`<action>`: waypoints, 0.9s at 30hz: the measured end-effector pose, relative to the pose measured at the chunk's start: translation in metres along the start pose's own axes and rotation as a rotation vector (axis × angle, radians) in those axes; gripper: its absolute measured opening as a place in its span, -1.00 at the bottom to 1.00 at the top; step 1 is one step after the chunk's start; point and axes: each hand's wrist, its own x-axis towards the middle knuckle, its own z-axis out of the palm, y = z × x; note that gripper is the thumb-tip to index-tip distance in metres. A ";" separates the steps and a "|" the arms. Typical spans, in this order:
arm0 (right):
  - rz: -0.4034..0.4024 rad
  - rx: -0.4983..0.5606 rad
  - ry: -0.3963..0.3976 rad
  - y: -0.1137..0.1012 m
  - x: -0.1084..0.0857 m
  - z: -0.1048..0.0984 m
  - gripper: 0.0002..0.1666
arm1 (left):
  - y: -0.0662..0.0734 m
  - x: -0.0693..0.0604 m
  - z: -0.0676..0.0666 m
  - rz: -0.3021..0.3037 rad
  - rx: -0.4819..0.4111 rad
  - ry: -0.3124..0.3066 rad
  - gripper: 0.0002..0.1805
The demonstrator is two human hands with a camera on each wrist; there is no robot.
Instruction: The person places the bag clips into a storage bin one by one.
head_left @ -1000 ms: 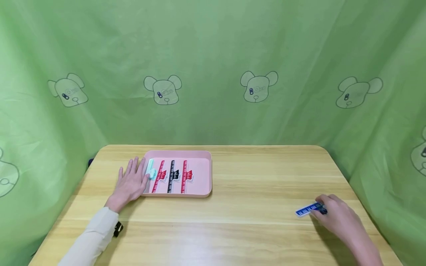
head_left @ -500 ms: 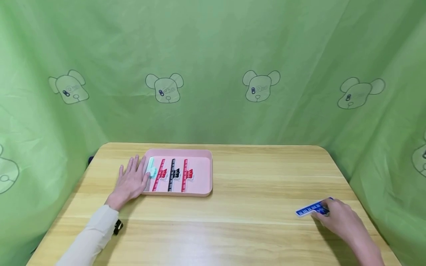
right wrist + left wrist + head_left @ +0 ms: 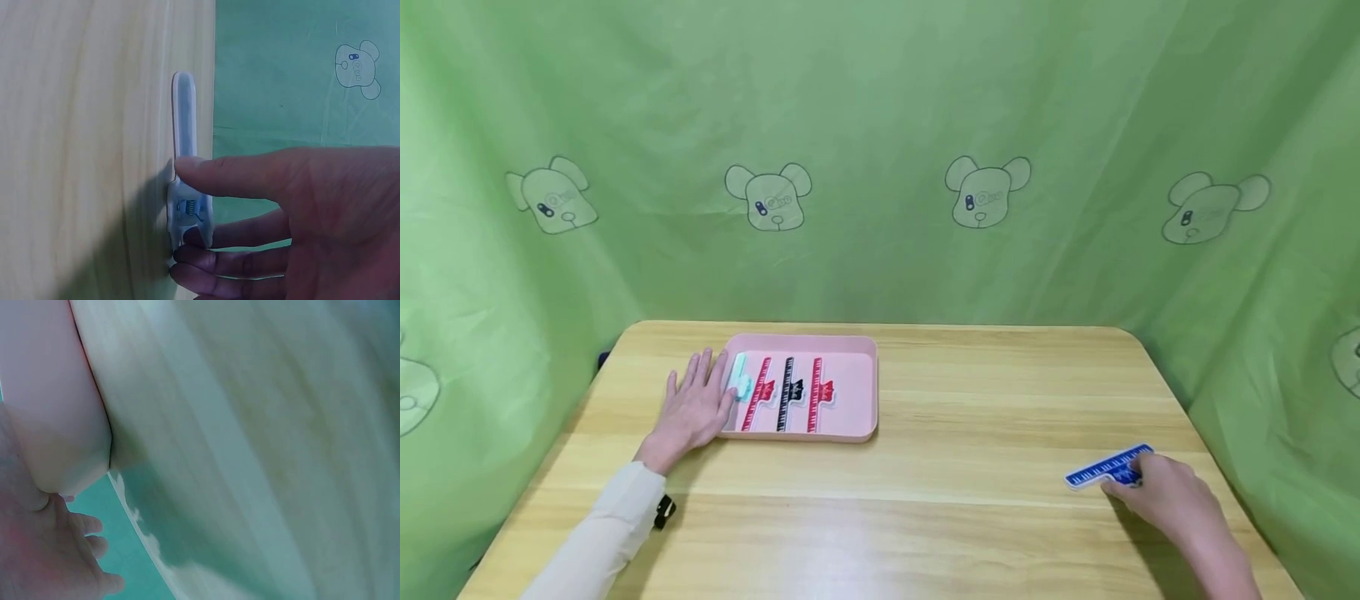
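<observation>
At the right of the table, a blue clip with a piano-key pattern (image 3: pixel 1101 468) is held by my right hand (image 3: pixel 1176 496), thumb and fingers at its handle side. The right wrist view has the clip edge-on (image 3: pixel 185 119), its spring showing, the thumb against it and fingertips at the handle. My left hand (image 3: pixel 691 410) rests with fingers straight at the left side of a pink tray (image 3: pixel 857 392). In that tray lie a teal clip (image 3: pixel 741 371), a red clip (image 3: pixel 755 400), a black clip (image 3: pixel 786 396) and another red clip (image 3: pixel 816 396). The left wrist view shows the tray's outer wall (image 3: pixel 56 412).
The wooden table (image 3: pixel 955 417) has rounded far corners. Green curtains (image 3: pixel 880 267) with bear-head drawings surround it at the back and sides. A small black object (image 3: pixel 665 510) sits by the left sleeve (image 3: pixel 602 525).
The right fingers have shifted on the blue clip toward its handle, so more of the piano-key bar shows. The left hand and the tray stay where they were.
</observation>
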 end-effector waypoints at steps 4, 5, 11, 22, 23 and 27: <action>-0.005 -0.020 0.002 0.001 0.002 0.002 -0.46 | -0.001 -0.002 0.002 -0.003 -0.006 -0.003 -0.24; -0.006 -0.022 0.004 0.001 0.003 0.002 -0.47 | -0.001 -0.002 0.002 -0.003 -0.009 -0.002 -0.24; -0.011 -0.019 0.012 0.003 0.004 0.004 -0.50 | -0.001 -0.001 0.001 -0.003 -0.013 0.002 -0.24; -0.046 -0.027 0.023 0.001 0.003 0.005 -0.57 | -0.001 -0.001 0.001 -0.004 -0.008 -0.002 -0.24; -0.051 -0.027 0.023 0.001 0.003 0.005 -0.56 | -0.001 -0.001 0.001 -0.003 -0.010 -0.002 -0.24; -0.058 -0.032 0.034 -0.003 0.003 0.002 -0.58 | 0.000 -0.001 0.001 0.000 -0.010 0.001 -0.24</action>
